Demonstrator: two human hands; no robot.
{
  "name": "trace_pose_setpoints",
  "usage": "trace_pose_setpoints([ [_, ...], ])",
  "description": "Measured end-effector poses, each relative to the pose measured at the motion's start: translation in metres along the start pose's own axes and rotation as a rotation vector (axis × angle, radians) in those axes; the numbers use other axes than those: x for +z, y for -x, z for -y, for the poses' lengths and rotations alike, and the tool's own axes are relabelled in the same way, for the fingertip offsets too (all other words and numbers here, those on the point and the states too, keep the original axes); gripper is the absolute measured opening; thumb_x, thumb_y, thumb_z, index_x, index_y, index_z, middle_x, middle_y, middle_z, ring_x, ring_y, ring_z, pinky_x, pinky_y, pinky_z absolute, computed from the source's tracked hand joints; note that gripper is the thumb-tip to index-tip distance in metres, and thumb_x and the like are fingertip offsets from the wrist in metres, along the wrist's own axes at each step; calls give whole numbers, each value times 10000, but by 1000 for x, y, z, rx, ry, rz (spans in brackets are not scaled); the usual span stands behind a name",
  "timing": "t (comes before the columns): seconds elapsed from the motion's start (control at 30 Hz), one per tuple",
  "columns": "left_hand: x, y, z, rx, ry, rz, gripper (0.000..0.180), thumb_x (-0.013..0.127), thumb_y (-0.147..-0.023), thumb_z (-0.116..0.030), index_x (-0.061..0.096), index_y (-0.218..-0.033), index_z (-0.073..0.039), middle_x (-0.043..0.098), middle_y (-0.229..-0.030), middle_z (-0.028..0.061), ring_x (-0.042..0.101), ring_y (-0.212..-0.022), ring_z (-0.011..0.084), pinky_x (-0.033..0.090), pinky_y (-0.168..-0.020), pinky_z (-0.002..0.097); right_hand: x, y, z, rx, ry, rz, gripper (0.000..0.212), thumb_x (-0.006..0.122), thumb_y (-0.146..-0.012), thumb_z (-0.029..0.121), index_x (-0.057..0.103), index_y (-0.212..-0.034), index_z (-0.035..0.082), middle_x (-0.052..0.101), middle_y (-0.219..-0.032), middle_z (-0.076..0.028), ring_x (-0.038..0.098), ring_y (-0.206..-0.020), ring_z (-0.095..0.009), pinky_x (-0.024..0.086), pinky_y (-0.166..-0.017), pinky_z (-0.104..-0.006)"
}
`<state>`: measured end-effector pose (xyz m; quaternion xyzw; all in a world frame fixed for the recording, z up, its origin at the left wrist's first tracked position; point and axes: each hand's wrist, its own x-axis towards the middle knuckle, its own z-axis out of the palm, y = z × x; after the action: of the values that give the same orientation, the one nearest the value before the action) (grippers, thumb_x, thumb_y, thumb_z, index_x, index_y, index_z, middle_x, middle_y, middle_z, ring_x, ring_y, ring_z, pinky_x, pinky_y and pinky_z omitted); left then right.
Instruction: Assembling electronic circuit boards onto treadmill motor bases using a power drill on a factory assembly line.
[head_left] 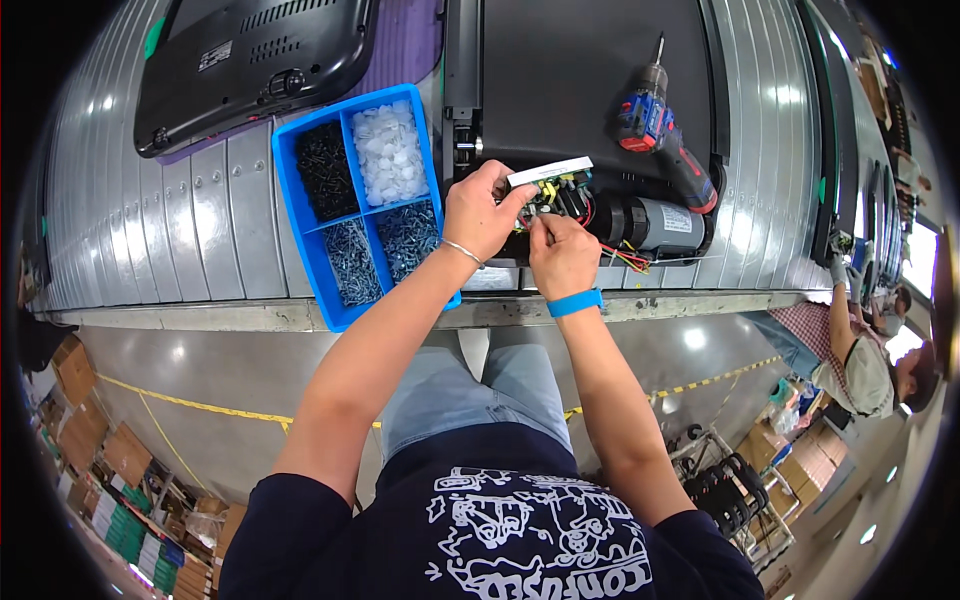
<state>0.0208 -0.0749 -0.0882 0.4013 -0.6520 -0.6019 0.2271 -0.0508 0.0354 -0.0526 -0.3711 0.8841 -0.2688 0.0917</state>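
Note:
A circuit board (574, 201) with a white strip (550, 171) along its far edge is tilted up at the near end of a black flat machine. My left hand (480, 212) grips its left side, thumb over the parts. Close by, my right hand (563, 255) has its fingers pinched together at the board's near edge; whatever is between the fingertips is hidden. A cylindrical motor (668, 226) with a grey label lies right of the board. Loose red, yellow and black wires (628, 258) stick out between the motor and my right hand.
Left of my hands stands a blue divided bin (284, 190) with black screws, white plastic pieces and silver screws. A cordless drill (650, 125) rests on the machine's black surface (560, 80). A black plastic housing (250, 70) lies far left. A person (860, 360) works at the right.

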Motion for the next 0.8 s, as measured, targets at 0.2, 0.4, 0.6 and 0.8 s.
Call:
trace_pose_setpoints([
  [0.2, -2, -1, -4, -44, 30, 28, 232, 757, -773, -174, 613, -838, -4, 661, -719, 120, 641, -618, 205, 502, -580, 308, 5, 0, 2, 20, 59, 78, 138, 616, -828, 154, 640, -739, 52, 638, -744, -155, 620, -654, -365, 491, -589, -453],
  [0.4, -5, 0, -7, -39, -7, 66, 185, 727, -834, -138, 613, -870, 2, 692, -745, 68, 626, -662, 76, 507, -599, 236, 15, 3, 1, 33, 60, 15, 124, 612, -830, 139, 638, -750, 47, 633, -733, -157, 618, -649, -364, 492, -588, -450],
  [0.6, -4, 0, -5, -25, 16, 59, 203, 737, -803, -148, 610, -848, 5, 680, -722, 112, 650, -614, 158, 506, -569, 279, 22, 7, 2, 85, -1, -80, 101, 640, -830, 127, 665, -815, 31, 640, -721, -171, 625, -644, -362, 496, -591, -424],
  [0.8, -5, -3, -7, -12, 2, 67, 198, 730, -813, -144, 609, -848, 9, 680, -713, 109, 646, -601, 138, 505, -559, 270, 24, 6, 4, 90, -8, -80, 95, 645, -828, 122, 659, -797, 34, 634, -704, -173, 624, -640, -365, 495, -588, -427],
])
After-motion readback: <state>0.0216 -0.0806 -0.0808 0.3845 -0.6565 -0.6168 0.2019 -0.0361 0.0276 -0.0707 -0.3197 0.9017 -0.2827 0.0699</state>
